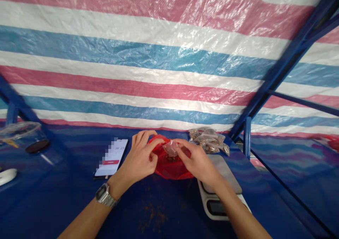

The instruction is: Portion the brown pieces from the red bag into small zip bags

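A red plastic bag (172,170) sits on the blue table with its mouth spread, and small dark brown bits show inside it. My left hand (141,157) is at the bag's left side, fingers curled over its rim and gripping it. Between the thumb and fingers of my right hand (197,159) is a small clear plastic bag (171,148), held over the red bag's opening. Part of the small bag is hidden by my right fingers. Whether anything is inside it I cannot tell.
Several filled clear zip bags (209,139) lie in a heap behind the kitchen scale (224,173). A phone (112,159) rests left of my hand. At far left are a clear plastic tub (22,135) and a white object (7,176). Brown crumbs (152,216) dot the table (53,210).
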Tool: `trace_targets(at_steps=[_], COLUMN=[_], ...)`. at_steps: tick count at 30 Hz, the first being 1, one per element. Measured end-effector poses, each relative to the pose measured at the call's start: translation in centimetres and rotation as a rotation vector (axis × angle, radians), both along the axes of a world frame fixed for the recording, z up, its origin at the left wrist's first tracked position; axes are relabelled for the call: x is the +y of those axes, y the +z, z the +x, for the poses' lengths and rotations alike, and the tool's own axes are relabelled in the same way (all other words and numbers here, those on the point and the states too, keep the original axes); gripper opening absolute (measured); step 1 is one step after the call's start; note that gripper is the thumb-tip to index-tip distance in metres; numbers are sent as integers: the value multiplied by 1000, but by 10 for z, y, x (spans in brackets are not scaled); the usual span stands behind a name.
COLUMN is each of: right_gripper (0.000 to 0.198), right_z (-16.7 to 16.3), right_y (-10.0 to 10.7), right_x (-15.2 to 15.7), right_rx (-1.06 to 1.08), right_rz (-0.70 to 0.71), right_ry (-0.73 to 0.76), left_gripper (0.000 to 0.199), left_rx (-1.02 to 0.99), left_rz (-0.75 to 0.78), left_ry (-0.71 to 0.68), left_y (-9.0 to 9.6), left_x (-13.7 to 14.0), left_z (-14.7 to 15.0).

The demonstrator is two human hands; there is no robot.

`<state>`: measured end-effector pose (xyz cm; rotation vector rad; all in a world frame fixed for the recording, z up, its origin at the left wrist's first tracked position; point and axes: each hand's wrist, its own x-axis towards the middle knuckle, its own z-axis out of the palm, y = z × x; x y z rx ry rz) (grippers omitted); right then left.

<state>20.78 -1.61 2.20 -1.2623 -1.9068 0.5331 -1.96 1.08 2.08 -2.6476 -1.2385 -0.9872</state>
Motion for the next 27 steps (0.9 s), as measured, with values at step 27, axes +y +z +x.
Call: trace_targets(at_steps=[27], right_gripper=[34], right_z=[-8], right_y=[-10], right_x=[4], right_rx=[-244], right_rz=[159], right_ry=[-102], left_gripper=[45], left_rx=[-11], left_rz=[-88], left_ry=[4], left_y=[-51], left_x=[2], left_z=[23])
